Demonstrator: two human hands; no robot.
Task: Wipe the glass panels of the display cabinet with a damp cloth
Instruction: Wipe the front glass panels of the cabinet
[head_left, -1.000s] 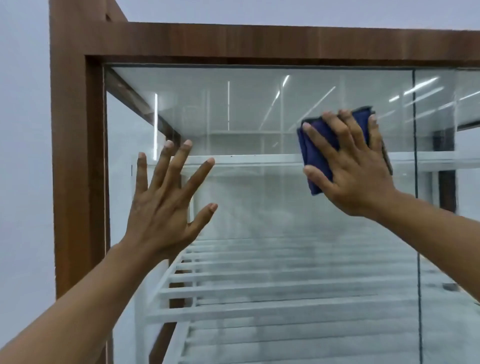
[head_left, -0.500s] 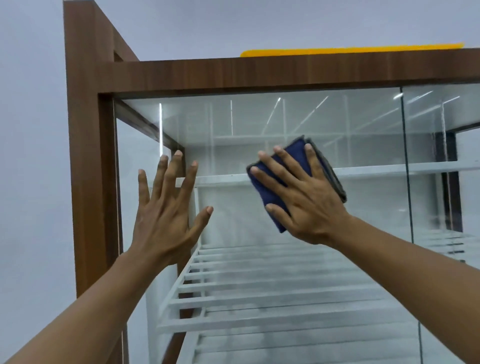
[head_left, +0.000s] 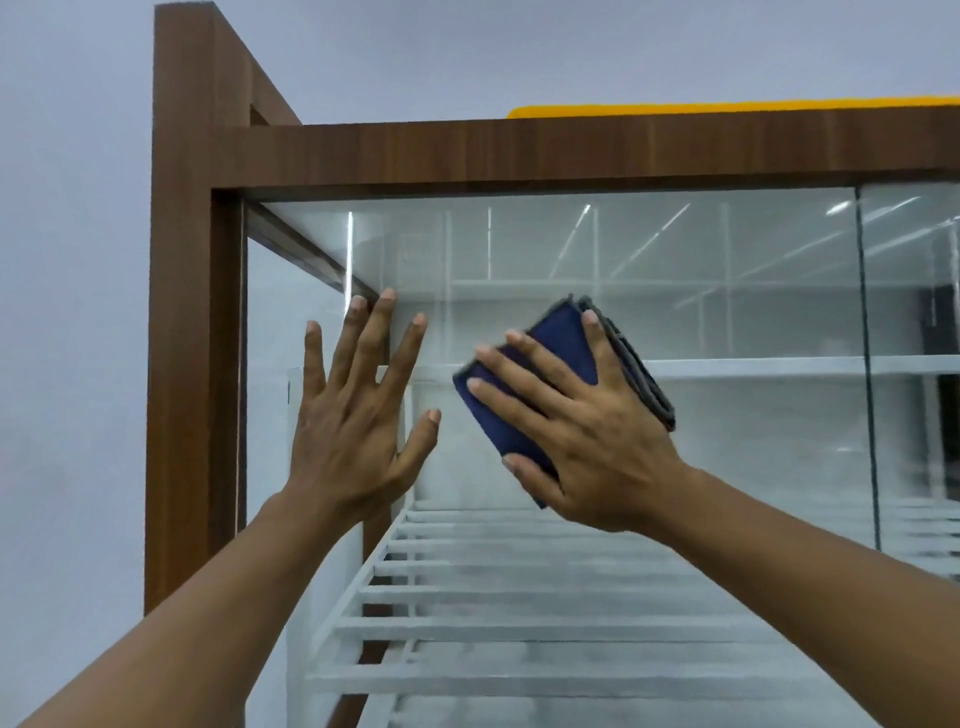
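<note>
Your right hand (head_left: 597, 447) spreads flat, pressing the cloth (head_left: 561, 353) to the glass (head_left: 727, 322). Your left hand (head_left: 353, 431), at nine o'clock, is flat and empty. Keep pressure even and overlap strokes.

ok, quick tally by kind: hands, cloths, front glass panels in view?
Hands: 2, left hand and right hand
Cloths: 1, blue cloth
Front glass panels: 2, left panel and right panel
Total: 5
</note>
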